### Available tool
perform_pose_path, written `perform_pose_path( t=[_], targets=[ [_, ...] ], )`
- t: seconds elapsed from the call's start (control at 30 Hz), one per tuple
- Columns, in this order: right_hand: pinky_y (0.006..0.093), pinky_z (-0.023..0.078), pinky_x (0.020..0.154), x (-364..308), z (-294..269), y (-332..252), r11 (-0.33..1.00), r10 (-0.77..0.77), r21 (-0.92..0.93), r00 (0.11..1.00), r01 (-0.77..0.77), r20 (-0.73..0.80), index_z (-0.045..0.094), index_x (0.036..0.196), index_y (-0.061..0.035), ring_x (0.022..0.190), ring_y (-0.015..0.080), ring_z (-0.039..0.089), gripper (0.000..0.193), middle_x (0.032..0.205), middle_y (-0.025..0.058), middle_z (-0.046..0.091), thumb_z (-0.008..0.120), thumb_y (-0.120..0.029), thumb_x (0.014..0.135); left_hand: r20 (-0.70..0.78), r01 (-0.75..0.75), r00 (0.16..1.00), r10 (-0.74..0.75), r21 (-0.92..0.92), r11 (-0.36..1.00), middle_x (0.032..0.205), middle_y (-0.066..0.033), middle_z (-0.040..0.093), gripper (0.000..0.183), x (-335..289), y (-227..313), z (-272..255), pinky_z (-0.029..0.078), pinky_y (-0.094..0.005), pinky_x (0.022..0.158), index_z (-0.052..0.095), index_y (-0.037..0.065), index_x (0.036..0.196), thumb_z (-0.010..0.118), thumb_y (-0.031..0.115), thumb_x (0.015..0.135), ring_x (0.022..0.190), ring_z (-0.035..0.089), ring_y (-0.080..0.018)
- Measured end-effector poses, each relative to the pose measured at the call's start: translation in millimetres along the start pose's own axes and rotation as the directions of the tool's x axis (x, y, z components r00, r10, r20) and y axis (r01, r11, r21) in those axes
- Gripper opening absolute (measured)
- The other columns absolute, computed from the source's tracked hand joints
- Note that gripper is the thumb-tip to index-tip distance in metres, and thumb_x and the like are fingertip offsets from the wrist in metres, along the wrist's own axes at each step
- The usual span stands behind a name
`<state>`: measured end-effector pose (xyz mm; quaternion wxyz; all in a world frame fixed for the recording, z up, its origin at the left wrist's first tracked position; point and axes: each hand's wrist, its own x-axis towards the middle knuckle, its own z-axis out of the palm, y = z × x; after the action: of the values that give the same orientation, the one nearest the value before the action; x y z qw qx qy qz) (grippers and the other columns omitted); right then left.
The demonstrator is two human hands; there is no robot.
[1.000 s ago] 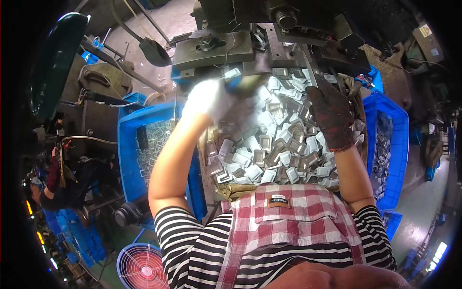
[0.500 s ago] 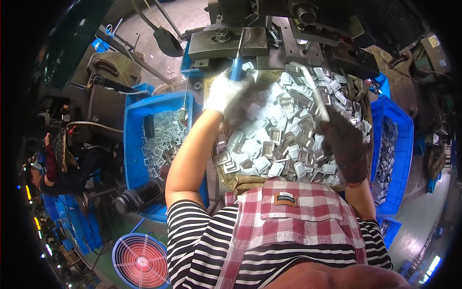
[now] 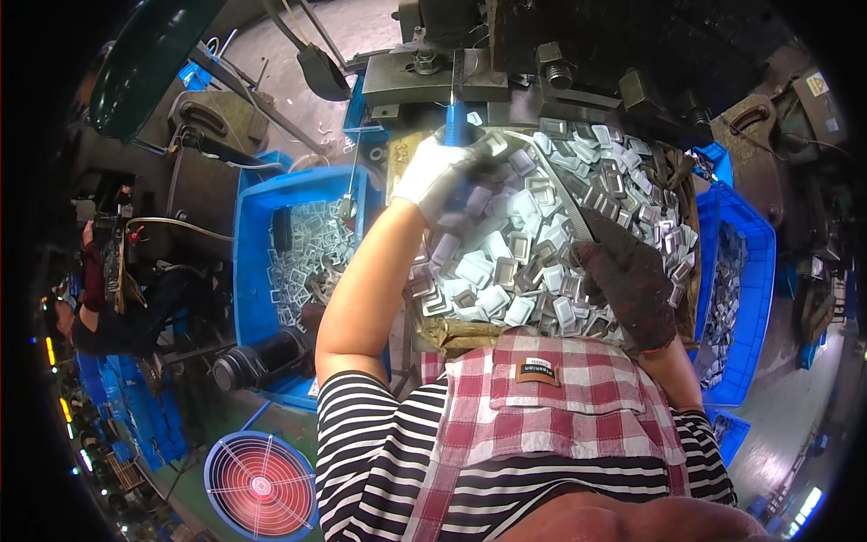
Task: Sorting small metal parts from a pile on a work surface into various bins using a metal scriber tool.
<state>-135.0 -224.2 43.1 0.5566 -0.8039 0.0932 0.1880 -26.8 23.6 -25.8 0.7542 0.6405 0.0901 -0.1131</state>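
Two hand tools stand out around the upper middle of the frame: a slim blue-handled tool (image 3: 454, 124), its metal shaft pointing up toward the steel die block (image 3: 384, 83), and a long ribbed metal tweezer-like tool (image 3: 567, 200) slanting across the heap to its right. The left hand (image 3: 438, 170), in a white glove, is closed around the blue handle's lower part; a small pale piece lies just beside its fingers, and whether they touch it I cannot tell. The right hand (image 3: 629, 278), in a dark glove, grips the ribbed tool's lower end. Below and between them, shallow rectangular metal trays (image 3: 506, 248), silver and grey, fill the centre in a jumbled heap bordered below by a crumpled brown edge (image 3: 456, 332). At centre left a blue crate (image 3: 248, 262) contains thin rectangular frames (image 3: 307, 244); at centre right another blue crate (image 3: 757, 298) holds more small metal pieces. At lower left stand a black cylindrical motor (image 3: 262, 359) and a red-and-blue fan (image 3: 262, 488); a co-worker (image 3: 149, 312) bends at far left.
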Motion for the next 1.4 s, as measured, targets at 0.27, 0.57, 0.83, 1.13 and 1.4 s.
perform_pose_path(
  t=[0.27,0.57,0.83,1.13,1.4],
  targets=[
    [0.0258,0.051,0.06,5,-1,9,0.993,-0.097,-0.065,0.992,0.103,0.086,0.06,0.133,-0.0032,0.064,0.0081,0.06,0.042,0.085,0.0056,0.069,0.066,-0.02,0.095,-0.005,-0.019,1.0,0.022,0.3,0.954,0.087,-0.0064,0.07,0.032,7,15,-6,0.051,-0.0277,0.066,0.066,0.002,0.107,0.076,0.02,0.083,0.073,0.064,-0.0124],
    [0.0272,0.049,0.058,28,-33,36,0.958,-0.264,-0.18,0.926,0.221,-0.269,0.063,0.13,-0.0051,0.061,0.0076,0.058,0.042,0.082,0.0047,0.072,0.071,-0.025,0.093,0.247,-0.26,0.956,0.157,0.964,0.064,0.103,-0.026,0.068,0.032,59,70,25,0.052,-0.0446,0.087,0.061,-0.003,0.11,0.062,0.024,0.093,0.1,0.066,-0.0383],
    [0.0307,0.045,0.057,63,-30,19,0.92,-0.389,-0.225,0.826,0.322,-0.408,0.061,0.128,-0.0057,0.061,0.0102,0.051,0.037,0.077,0.0026,0.062,0.065,-0.026,0.097,0.059,-0.049,0.983,-0.175,0.997,0.062,0.108,-0.0193,0.071,0.028,85,95,64,0.057,-0.0367,0.086,0.069,-0.002,0.107,0.061,0.02,0.092,0.098,0.07,-0.0317],
    [0.045,0.052,0.071,108,-13,27,0.743,-0.628,-0.525,0.704,0.416,-0.331,0.061,0.124,-0.0106,0.081,0.0399,0.067,0.034,0.09,0.0214,0.068,0.064,-0.025,0.094,0.505,-0.491,0.863,0.002,0.838,0.238,0.092,-0.0184,0.072,0.041,-15,29,2,0.055,-0.042,0.081,0.07,0.012,0.116,0.074,0.032,0.08,0.086,0.071,-0.0343],
    [0.039,0.052,0.068,63,-33,13,0.772,-0.584,-0.531,0.721,0.351,-0.372,0.063,0.12,-0.0071,0.075,0.0321,0.065,0.031,0.087,0.0169,0.068,0.065,-0.022,0.093,0.247,-0.266,0.964,0.101,0.922,0.283,0.097,-0.0192,0.072,0.053,-16,18,-20,0.055,-0.0422,0.083,0.068,0.01,0.122,0.081,0.031,0.075,0.088,0.07,-0.0356]
  ],
)
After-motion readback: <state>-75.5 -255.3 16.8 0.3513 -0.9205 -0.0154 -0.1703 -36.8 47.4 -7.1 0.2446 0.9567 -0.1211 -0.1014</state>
